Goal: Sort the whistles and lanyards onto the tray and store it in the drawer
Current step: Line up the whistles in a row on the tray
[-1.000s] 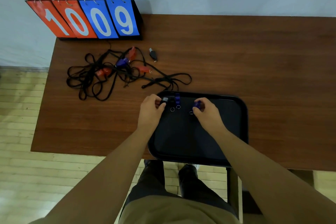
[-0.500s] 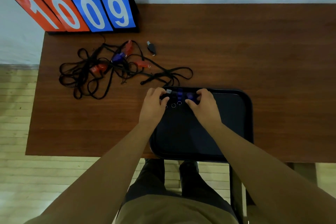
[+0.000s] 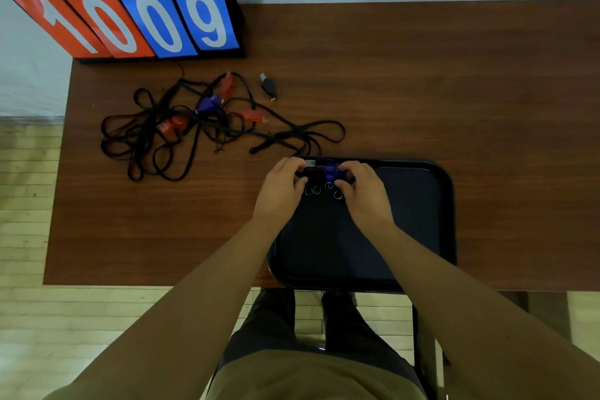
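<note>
A black tray (image 3: 422,224) lies at the table's near edge. Along its far left rim stands a row of several whistles, black ones (image 3: 316,167) on the left and blue ones (image 3: 331,169) on the right, their key rings pointing toward me. My left hand (image 3: 282,187) pinches the leftmost black whistle. My right hand (image 3: 363,191) pinches the rightmost blue whistle, pressing it against the row. On the table's left lies a tangle of black lanyards (image 3: 181,133) with red whistles (image 3: 170,124) and one blue whistle (image 3: 207,104) still clipped on. A lone black whistle (image 3: 268,86) lies beyond it.
A flip scoreboard (image 3: 130,16) reading 1009 stands at the table's far left corner against the wall. A lanyard loop (image 3: 311,135) lies just beyond the tray's far rim. A dark chair frame (image 3: 422,334) shows under the table by my legs.
My right hand carried a blue whistle left and set it against the row. My left hand stayed on the black whistle at the row's left end.
</note>
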A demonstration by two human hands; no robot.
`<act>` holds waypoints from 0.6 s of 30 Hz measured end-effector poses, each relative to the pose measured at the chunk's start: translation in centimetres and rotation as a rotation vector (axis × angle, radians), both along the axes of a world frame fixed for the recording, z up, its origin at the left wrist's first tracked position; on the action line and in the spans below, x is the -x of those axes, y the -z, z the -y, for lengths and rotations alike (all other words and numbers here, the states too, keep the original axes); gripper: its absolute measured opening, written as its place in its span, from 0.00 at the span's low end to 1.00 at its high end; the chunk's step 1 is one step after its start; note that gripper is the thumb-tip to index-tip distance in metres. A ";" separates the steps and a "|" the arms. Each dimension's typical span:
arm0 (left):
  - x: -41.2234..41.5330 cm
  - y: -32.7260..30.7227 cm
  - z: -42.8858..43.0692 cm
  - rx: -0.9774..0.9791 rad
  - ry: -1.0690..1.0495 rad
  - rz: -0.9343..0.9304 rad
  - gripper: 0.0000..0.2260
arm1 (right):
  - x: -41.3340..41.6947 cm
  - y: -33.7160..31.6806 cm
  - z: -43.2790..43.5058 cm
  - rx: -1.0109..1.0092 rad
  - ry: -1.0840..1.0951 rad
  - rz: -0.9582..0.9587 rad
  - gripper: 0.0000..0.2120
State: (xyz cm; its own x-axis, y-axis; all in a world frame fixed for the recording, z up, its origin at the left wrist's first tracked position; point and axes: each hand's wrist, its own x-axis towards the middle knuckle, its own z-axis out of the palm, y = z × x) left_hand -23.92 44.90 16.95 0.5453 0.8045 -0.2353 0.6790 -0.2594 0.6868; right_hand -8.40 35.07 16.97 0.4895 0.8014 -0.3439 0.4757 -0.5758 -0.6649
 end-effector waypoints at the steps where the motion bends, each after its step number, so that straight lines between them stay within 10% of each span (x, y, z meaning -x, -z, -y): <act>1: -0.1 0.0 0.0 0.005 0.000 0.002 0.11 | -0.1 0.0 0.1 -0.002 -0.001 0.000 0.13; 18: 0.0 -1.0 -0.3 0.031 -0.056 0.042 0.10 | -0.7 -0.9 0.7 -0.036 0.023 0.068 0.17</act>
State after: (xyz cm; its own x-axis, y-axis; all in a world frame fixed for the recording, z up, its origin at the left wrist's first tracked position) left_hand -23.92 45.19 17.90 0.5091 0.8270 -0.2383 0.6625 -0.1998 0.7219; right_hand -7.69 34.32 17.87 0.5290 0.8010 -0.2803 0.5078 -0.5634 -0.6517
